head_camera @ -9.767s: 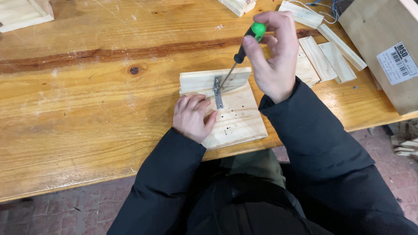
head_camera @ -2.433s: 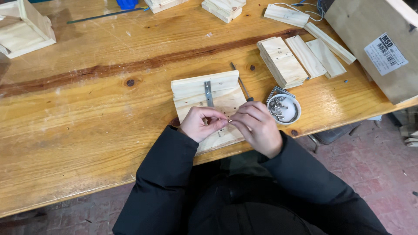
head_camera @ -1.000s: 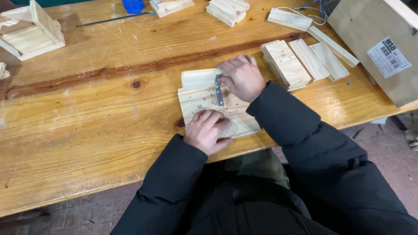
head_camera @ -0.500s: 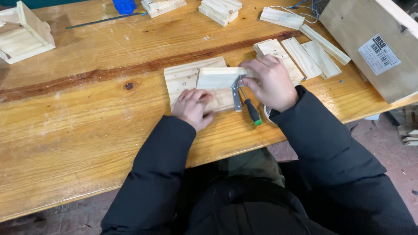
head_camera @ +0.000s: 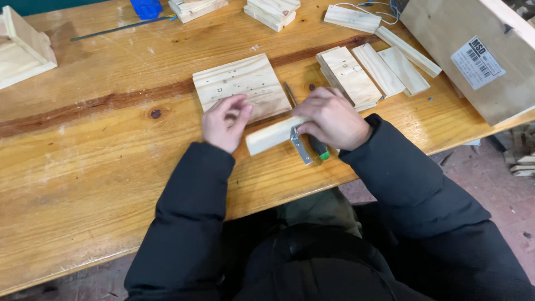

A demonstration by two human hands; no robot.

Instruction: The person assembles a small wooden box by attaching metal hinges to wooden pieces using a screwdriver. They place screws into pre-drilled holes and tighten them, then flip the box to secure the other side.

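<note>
Right hand (head_camera: pixel 333 118) grips the narrow pale wooden block (head_camera: pixel 274 134) with an attached metal hinge (head_camera: pixel 301 146), at frame centre on the wooden counter (head_camera: pixel 100 145). Left hand (head_camera: pixel 224 121), fingers loosely curled, rests on the square pale wooden board (head_camera: pixel 242 86) just above.

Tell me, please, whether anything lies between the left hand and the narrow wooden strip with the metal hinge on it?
Nothing visible does. The left hand rests on the square board, and only bare table separates it from the near end of the wooden strip, which the right hand holds at its hinge.
</note>
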